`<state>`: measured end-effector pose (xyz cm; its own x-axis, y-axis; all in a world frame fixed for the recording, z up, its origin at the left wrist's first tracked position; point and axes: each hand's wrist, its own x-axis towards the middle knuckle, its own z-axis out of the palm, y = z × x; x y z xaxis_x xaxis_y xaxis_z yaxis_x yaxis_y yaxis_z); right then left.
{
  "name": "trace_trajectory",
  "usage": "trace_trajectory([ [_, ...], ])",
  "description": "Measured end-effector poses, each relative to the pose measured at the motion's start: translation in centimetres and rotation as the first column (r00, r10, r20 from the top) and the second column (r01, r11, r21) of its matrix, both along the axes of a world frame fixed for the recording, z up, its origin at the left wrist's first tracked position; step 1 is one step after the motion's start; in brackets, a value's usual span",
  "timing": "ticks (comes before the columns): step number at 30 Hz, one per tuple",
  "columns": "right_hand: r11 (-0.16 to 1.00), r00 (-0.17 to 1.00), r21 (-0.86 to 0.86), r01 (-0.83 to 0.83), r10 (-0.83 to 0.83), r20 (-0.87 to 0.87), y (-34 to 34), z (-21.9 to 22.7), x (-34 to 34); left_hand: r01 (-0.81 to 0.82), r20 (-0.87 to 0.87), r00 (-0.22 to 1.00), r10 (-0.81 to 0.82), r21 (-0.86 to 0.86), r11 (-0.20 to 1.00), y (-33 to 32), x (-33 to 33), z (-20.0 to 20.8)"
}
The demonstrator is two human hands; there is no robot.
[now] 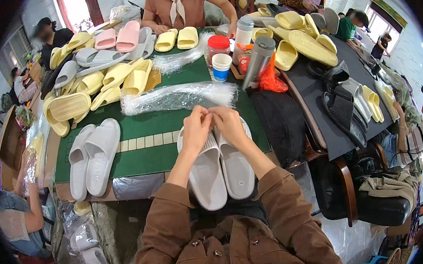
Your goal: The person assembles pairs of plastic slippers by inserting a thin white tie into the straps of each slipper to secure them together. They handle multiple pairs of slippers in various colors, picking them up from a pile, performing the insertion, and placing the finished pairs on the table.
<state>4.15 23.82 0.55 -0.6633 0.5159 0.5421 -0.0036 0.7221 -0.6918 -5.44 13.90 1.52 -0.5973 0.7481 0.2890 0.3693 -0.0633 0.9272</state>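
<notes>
Head view: we find both bare hands brought together at the middle of the worktop (140,164), brown sleeves (168,216) reaching up from the lower edge. Left hand (196,130) and right hand (228,126) have fingers drawn in, tips meeting; we cannot tell whether they are closed on something thin. Below them lies a pair of grey slides (208,183), side by side, toes away from the wearer and heels reaching past the near edge; the hands partly cover the strap end. The right slide bears a small pale round sticker (241,182) on its heel. Just beyond the fingertips we note a bundle of thin clear strands (177,97), lying crosswise. To the left, well apart from the hands, a second grey pair (101,157) lies near the edge, slightly askew. A row of pale rectangles (146,141) crosses the green surface between the two pairs. Far left we log a heap of yellow slides (70,107), with a pink pair (128,36) near its back. Right of the bundle: a white-and-blue cup (220,67), a red-lidded jar (218,45), a grey bottle (260,60) and a red plastic bag (270,81). Across from us sits a co-worker (176,9) in a pale scarf.
</notes>
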Motion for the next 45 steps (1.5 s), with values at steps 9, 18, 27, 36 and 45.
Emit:
trace_trajectory([
  [9, 0.997, 0.997, -0.064, -0.041, 0.036, -0.068, -0.6, 0.2, 0.1, -0.061, -0.008, 0.998, 0.061, 0.021, 0.998, -0.2, 0.1, -0.1],
  [18, 0.928, 0.991, -0.366, -0.072, 0.024, -0.134, -1.0, 0.0, 0.0, -0.106, 0.108, 0.989, 0.101, 0.033, 0.994, -0.2, 0.2, 0.0],
  [27, 0.984, 0.997, -0.174, 0.027, -0.039, -0.066, -0.9, 0.3, 0.2, -0.09, 0.173, 0.981, 0.086, 0.015, 0.996, -0.6, -0.6, -0.5],
  [36, 0.995, 0.992, -0.021, 0.099, -0.1, -0.077, -0.7, 0.1, 0.3, -0.032, 0.217, 0.976, 0.034, -0.011, 0.999, -0.6, -1.0, -0.9],
  [45, 0.994, 0.99, -0.081, 0.071, -0.08, -0.117, -0.8, 0.0, 0.2, -0.073, 0.229, 0.971, 0.068, 0.013, 0.997, -0.6, -0.5, -0.3],
])
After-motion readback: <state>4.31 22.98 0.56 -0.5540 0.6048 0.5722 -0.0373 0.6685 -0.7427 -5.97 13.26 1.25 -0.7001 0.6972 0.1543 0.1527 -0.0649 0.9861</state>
